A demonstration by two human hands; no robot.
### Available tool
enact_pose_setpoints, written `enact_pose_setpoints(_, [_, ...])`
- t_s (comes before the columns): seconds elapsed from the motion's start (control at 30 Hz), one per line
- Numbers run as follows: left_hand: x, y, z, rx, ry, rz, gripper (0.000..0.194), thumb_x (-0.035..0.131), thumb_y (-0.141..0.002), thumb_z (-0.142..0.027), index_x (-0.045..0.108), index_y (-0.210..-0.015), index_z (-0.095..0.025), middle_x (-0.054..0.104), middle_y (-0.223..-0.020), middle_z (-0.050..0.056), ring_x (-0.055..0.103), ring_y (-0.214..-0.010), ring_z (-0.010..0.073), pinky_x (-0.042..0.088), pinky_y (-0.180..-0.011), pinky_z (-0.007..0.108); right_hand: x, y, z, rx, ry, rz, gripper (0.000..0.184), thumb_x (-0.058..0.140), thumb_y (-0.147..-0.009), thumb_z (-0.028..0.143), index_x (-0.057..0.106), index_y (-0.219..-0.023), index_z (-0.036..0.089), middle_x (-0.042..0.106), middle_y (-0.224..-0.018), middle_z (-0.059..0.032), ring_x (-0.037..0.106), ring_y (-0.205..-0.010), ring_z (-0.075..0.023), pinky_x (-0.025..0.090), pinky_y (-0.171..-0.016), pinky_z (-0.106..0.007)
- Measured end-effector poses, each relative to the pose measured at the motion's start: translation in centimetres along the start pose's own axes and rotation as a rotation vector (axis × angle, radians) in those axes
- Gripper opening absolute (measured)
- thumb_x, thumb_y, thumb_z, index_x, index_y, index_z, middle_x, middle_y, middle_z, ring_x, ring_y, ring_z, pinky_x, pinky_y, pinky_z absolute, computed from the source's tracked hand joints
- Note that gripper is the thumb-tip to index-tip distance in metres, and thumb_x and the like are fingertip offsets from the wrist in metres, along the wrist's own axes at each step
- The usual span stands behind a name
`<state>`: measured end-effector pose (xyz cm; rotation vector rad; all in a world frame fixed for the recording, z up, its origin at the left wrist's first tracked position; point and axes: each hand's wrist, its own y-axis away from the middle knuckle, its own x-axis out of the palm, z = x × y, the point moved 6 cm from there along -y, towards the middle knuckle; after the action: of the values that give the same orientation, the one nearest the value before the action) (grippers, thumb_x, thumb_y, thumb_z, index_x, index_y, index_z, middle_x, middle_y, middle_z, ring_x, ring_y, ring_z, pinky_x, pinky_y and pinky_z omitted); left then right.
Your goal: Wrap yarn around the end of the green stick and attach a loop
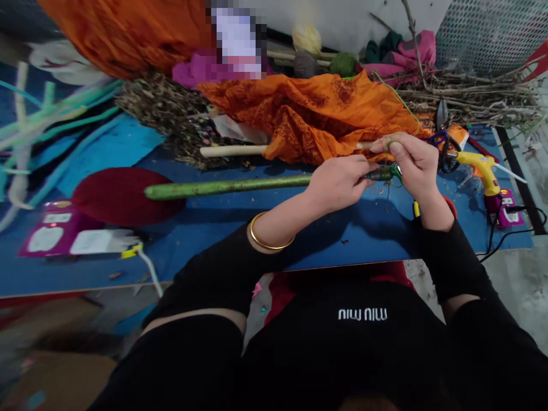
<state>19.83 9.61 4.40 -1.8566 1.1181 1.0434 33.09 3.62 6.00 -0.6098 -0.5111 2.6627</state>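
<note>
A long green stick (231,186) lies level above the blue table, its left end over a dark red oval piece (120,195). My left hand (336,180) is closed around it near its right end. That end is wound with dark green yarn (380,173), and a brighter green loop hangs beside it. Just past the tip, my right hand (415,162) is closed in a pinch on a thin strand of green yarn. The strand between its fingers is partly hidden. Behind both hands is a pale wooden stick (235,150), partly covered by orange patterned cloth (317,108).
A yellow glue gun (479,165) with a black cord sits right of my right hand, near scissors (447,151). Dry twigs (471,97) and yarn balls (343,64) lie at the back. Coloured fuzzy stems (55,134) and purple packets (60,231) occupy the left.
</note>
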Motion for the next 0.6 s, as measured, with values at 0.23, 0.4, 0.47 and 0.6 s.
enact_pose_setpoints(0.23, [-0.9,0.9,-0.6,0.048,-0.004,-0.081,0.042,0.054,-0.095,-0.028,0.073,-0.132,-0.022,0.077,-0.119,0.008,0.074,-0.106,0.0249,0.058,-0.09,0.033,0.6,-0.7,-1.8,0.208,-0.176,0.061,0.036,0.067,-0.097,0.045,0.069,-0.072,0.018,0.067,-0.08,-0.0017,0.066,-0.086,-0.0123,0.056,-0.083,-0.025])
enact_pose_setpoints(0.4, [-1.7,1.2,-0.8,0.056,0.001,-0.141,0.04,0.057,-0.094,-0.025,0.073,-0.13,-0.023,0.078,-0.117,0.007,0.074,-0.103,0.0249,0.057,-0.086,0.033,1.2,-0.4,-4.4,0.424,-0.466,0.115,0.03,0.077,-0.088,0.039,0.069,-0.071,0.016,0.064,-0.072,0.0,0.059,-0.066,-0.0076,0.049,-0.062,-0.019])
enact_pose_setpoints(0.47, [-2.0,1.3,-0.8,0.034,0.016,-0.159,0.039,0.06,-0.094,-0.024,0.071,-0.131,-0.023,0.078,-0.116,0.006,0.075,-0.102,0.0245,0.057,-0.086,0.033,1.6,-0.1,-5.6,0.547,-0.563,0.134,0.026,0.08,-0.083,0.038,0.07,-0.073,0.015,0.063,-0.068,0.0008,0.055,-0.058,-0.0062,0.044,-0.052,-0.018])
enact_pose_setpoints(0.6, [-2.5,1.4,-1.0,0.022,0.063,-0.199,0.045,0.062,-0.093,-0.021,0.066,-0.137,-0.024,0.078,-0.122,0.005,0.074,-0.107,0.0237,0.056,-0.09,0.032,2.6,0.5,-7.2,0.742,-0.669,0.138,0.018,0.079,-0.077,0.032,0.069,-0.079,0.017,0.068,-0.071,0.0,0.06,-0.058,-0.0096,0.049,-0.05,-0.02])
